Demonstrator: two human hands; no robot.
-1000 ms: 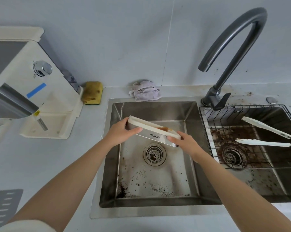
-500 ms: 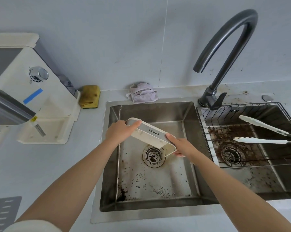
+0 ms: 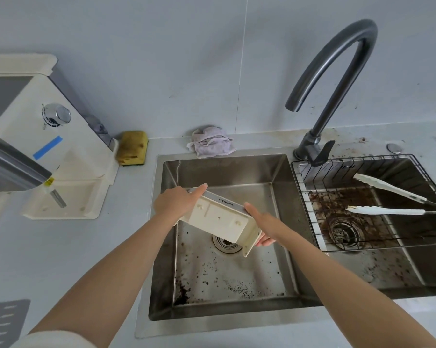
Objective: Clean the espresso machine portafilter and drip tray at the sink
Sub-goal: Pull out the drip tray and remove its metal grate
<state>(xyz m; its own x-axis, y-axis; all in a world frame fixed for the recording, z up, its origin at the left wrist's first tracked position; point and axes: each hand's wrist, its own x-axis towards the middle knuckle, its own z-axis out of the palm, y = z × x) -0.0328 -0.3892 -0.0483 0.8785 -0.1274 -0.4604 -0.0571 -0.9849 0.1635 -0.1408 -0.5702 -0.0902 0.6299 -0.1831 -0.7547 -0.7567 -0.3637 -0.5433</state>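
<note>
cream rectangular plastic drip tray [image 3: 219,219] tilted underside-up over steel sink basin [image 3: 282,272], gripped at far-left end by left hand [image 3: 173,204], near-right end by right hand [image 3: 264,224].

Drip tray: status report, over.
Left hand and right hand grip drip tray by its ends. Tray tipped underside-up above left basin drain. Nothing between them; no water from faucet.

A yellow sponge [image 3: 133,151] is laid by the wall [image 3: 186,59] at the back edge of the counter [image 3: 61,247], and a crumpled pale cloth [image 3: 210,144] is left further right along that edge. A dark curved tap [image 3: 344,89] is mounted at the back left corner of the right basin [image 3: 425,272], with brown specks [image 3: 352,146] scattered on the counter round its base. A wire rack [image 3: 362,157] is hung in that basin; white tongs [image 3: 387,211] are laid in it.
</note>
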